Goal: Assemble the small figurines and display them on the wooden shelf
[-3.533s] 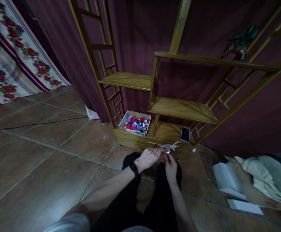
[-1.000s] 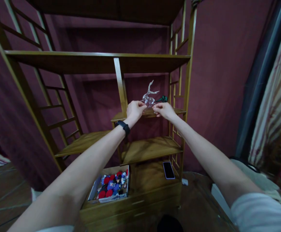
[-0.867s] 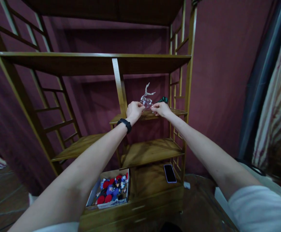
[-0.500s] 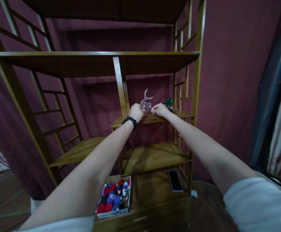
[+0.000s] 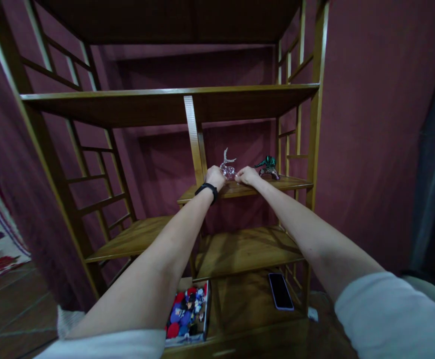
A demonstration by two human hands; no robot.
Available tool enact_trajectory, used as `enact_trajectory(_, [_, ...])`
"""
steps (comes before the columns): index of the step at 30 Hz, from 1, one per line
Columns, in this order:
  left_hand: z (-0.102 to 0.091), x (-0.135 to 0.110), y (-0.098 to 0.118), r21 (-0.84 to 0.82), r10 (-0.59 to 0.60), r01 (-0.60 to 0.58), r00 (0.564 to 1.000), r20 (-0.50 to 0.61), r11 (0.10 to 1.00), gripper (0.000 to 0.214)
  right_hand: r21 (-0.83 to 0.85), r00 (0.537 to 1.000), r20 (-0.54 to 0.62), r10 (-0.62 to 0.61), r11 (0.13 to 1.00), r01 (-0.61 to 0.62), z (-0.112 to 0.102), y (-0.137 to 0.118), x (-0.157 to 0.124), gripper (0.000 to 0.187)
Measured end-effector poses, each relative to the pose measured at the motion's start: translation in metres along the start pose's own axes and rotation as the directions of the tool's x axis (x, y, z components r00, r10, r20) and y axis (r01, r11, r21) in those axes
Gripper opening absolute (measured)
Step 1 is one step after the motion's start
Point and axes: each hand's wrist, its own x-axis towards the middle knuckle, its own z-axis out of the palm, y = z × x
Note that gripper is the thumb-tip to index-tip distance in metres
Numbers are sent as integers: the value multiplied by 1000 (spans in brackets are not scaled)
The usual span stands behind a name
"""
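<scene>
A clear glass deer figurine (image 5: 228, 170) with tall antlers is on the upper right shelf (image 5: 247, 188) of a wooden rack. My left hand (image 5: 215, 177), with a black band on the wrist, closes its fingers at the figurine's left side. From the other side, the pinched fingers of my right hand (image 5: 248, 176) meet its right end. The lower part of the deer is partly hidden behind my fingers. Just right of my right hand sits a dark green figurine (image 5: 268, 166) on a brownish base.
An upright divider (image 5: 192, 124) rises left of my left hand, under a long shelf (image 5: 135, 93). Lower down are a phone (image 5: 281, 291) and a box (image 5: 202, 335) of red, blue and white small items. A curtain (image 5: 19, 164) hangs at the left.
The view has shifted, so the rack appears a little further right and lower. Both hands stay at the glass deer, and more of the green figurine shows.
</scene>
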Motion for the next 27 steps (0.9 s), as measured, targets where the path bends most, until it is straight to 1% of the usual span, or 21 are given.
enact_trajectory(5, [3, 6, -1, -7, -3, 3, 1000, 12, 1000, 18, -11, 1000, -20, 16, 1000, -17, 3, -1, 4, 22])
enact_trajectory(9, [7, 11, -2, -22, -2, 3, 999, 32, 1000, 20, -31, 999, -19, 34, 999, -34, 6, 0, 9, 25])
enact_trajectory(12, [11, 15, -5, -32, 5, -4, 999, 41, 999, 17, -49, 1000, -19, 20, 999, -21, 8, 1, 10, 25])
enact_trajectory(16, [16, 16, -9, -25, 26, -25, 999, 21, 999, 16, -49, 1000, -30, -2, 999, 0, 10, 3, 11, 21])
enact_trajectory(20, [18, 12, -10, -1, 52, -52, 998, 21, 999, 20, -43, 1000, -16, -5, 999, 4, 12, 5, 12, 20])
enact_trajectory(23, [17, 9, -9, 18, 59, -61, 997, 58, 998, 26, -42, 1000, -18, 14, 999, -14, 12, 5, 14, 21])
enact_trajectory(27, [16, 8, -6, 33, 32, -36, 995, 94, 999, 32, -55, 999, -23, 26, 998, -27, 12, 3, 13, 21])
